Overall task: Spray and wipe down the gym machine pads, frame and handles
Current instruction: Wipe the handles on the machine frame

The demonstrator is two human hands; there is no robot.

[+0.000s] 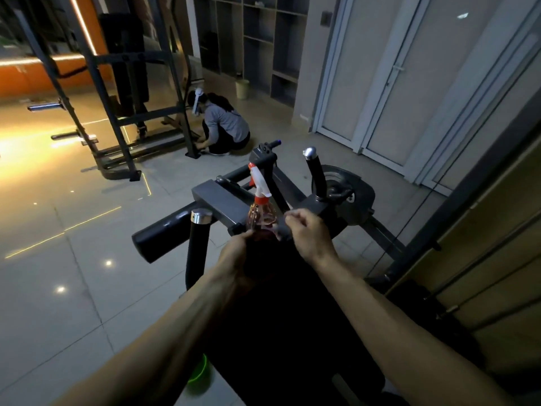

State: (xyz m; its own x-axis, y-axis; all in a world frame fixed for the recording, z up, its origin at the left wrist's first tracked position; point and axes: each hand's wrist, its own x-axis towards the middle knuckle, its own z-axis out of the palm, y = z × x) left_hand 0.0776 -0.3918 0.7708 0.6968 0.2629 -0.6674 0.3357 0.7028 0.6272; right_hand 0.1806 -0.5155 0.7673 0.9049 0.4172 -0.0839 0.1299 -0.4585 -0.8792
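Two hands meet at the spray bottle [261, 213], which is upright over the far end of the machine's dark pad [281, 317], just short of the grey frame [216, 200]. The left hand [238, 259] wraps round the bottle's lower half, probably to steady it, with the nozzle facing away toward the frame. The right hand [311, 234] is just beside the bottle's shoulder, fingers curled; it is too dim to tell whether it pinches anything. Two upright handles [317, 174] flank the frame, near enough to spray next.
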